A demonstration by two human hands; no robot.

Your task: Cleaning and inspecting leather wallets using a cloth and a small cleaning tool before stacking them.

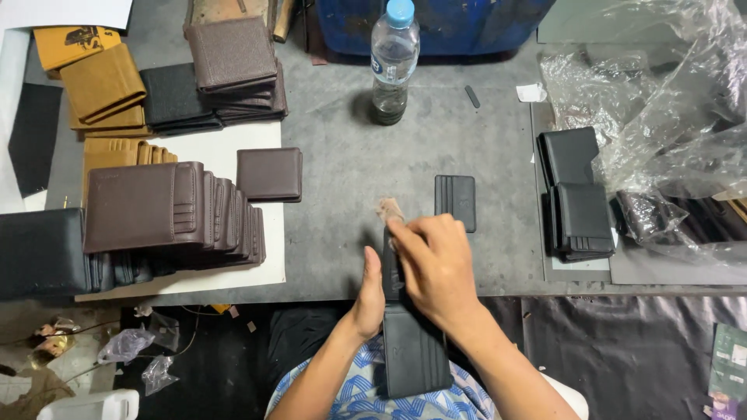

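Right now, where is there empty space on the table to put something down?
Bare grey table lies between the water bottle, the single brown wallet and the small black card holder. The left is crowded with brown wallet stacks; the right holds black wallets and plastic bags.

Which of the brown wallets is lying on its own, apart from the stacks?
The small dark brown leather wallet lying flat and closed on the white sheet; the other brown ones sit in rows or piles.
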